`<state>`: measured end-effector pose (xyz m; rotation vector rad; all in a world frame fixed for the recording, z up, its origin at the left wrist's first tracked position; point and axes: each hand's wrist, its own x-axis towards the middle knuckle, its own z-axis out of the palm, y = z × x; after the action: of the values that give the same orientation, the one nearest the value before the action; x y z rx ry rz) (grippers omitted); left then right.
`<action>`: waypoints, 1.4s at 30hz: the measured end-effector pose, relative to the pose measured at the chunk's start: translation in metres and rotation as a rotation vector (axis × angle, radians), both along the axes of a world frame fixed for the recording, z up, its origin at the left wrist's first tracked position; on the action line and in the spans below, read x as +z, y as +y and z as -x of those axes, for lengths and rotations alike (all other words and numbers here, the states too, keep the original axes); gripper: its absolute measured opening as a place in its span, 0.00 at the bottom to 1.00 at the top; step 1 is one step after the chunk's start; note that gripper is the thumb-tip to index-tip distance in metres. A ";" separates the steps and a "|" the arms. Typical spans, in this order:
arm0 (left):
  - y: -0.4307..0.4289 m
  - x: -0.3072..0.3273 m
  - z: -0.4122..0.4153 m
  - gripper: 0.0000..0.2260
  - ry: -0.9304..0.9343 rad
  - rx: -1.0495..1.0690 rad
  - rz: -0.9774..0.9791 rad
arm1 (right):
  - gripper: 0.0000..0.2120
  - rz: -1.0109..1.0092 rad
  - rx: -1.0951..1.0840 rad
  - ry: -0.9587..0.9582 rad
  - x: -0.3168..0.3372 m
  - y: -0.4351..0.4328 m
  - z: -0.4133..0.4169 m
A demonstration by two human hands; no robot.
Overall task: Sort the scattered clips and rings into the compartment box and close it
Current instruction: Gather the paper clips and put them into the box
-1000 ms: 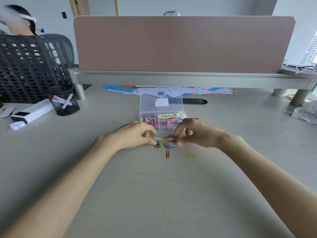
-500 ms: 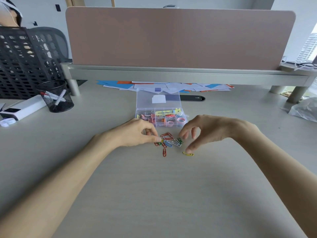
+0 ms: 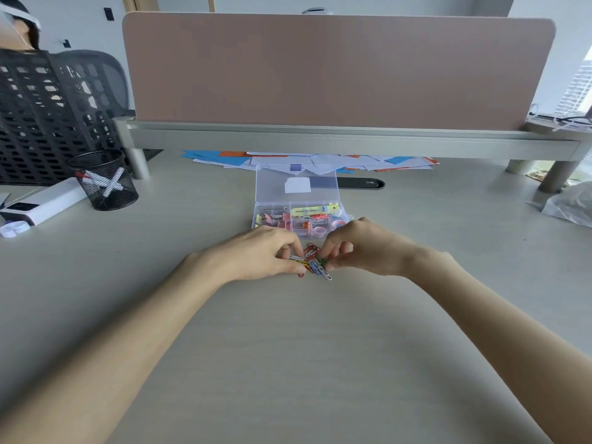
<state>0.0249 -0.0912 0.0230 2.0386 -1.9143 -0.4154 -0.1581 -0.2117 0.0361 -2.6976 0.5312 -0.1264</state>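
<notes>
A small heap of coloured paper clips [image 3: 313,263] lies on the desk just in front of a clear compartment box [image 3: 256,219]. The box's lid [image 3: 323,190] stands open at the back. Its compartments hold pink clips, rings and a yellow cutter. My left hand [image 3: 259,253] presses in on the heap from the left, its thumb and fingertips pinched on the clips. My right hand [image 3: 362,248] closes on the heap from the right with curled fingers. Part of the heap is hidden under the fingers.
Coloured papers [image 3: 224,158] and a black oblong [image 3: 360,183] lie behind the box, under a raised shelf [image 3: 320,142] with a pink divider. At the left stand a black mesh cup [image 3: 105,181] and a white device [image 3: 45,201]. A plastic bag [image 3: 570,203] sits at the right.
My right hand reached out to a yellow clip lying apart on the right, then came back to the heap; that clip no longer lies apart. The left hand stayed at the heap.
</notes>
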 end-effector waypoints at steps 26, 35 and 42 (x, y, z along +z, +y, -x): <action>-0.005 -0.015 -0.008 0.07 -0.023 -0.021 0.278 | 0.07 0.101 0.087 -0.114 -0.017 0.003 -0.017; -0.004 -0.019 -0.008 0.08 -0.213 -0.041 0.337 | 0.07 0.231 0.159 -0.231 -0.027 0.002 -0.013; -0.002 -0.015 -0.007 0.08 -0.320 -0.077 0.366 | 0.06 0.322 0.090 -0.257 -0.038 -0.002 -0.014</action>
<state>0.0320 -0.0929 0.0075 1.8758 -2.0661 0.2480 -0.1442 -0.2137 -0.0016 -2.9449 0.3343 -0.5695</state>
